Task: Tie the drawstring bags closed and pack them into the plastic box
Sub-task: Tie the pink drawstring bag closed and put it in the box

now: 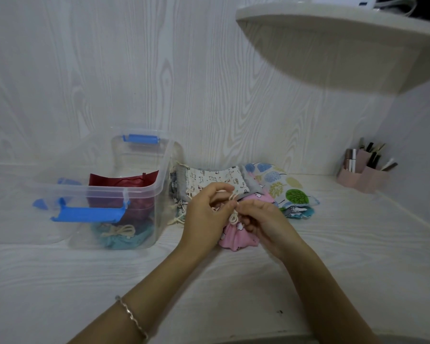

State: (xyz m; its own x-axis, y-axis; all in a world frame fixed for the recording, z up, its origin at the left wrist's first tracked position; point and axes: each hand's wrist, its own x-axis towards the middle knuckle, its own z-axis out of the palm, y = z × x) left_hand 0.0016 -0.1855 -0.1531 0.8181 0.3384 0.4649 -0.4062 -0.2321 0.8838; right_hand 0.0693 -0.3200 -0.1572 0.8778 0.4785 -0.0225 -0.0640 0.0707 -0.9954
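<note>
White wood-grain panelling forms both the desk surface [209, 281] and the back wall. Left hand [204, 219]: fingers curled, pinching the cream cord [233, 217] at the gathered neck of the pink bag [236, 238]. Right hand [266, 224]: fingers curled, gripping the same cord from the opposite side, touching the bag's neck. The pink bag rests on the desk between the two hands, mouth drawn together, cord looped above it. A thin bracelet [132, 316] sits on the left wrist. Just behind the hands lies a pile of untied bags, including a cat-print bag [216, 180] and a leaf-print bag [283, 184]. The clear plastic box [159, 170] stands just left of the pile, lid off, blue latch [87, 213] facing forward; it contains a teal bag [119, 237] with a tied cord at the front and a dark red bag [124, 184] behind. A pink organiser [363, 175] holding pens stands in the far right corner, below a rounded shelf [333, 45]
</note>
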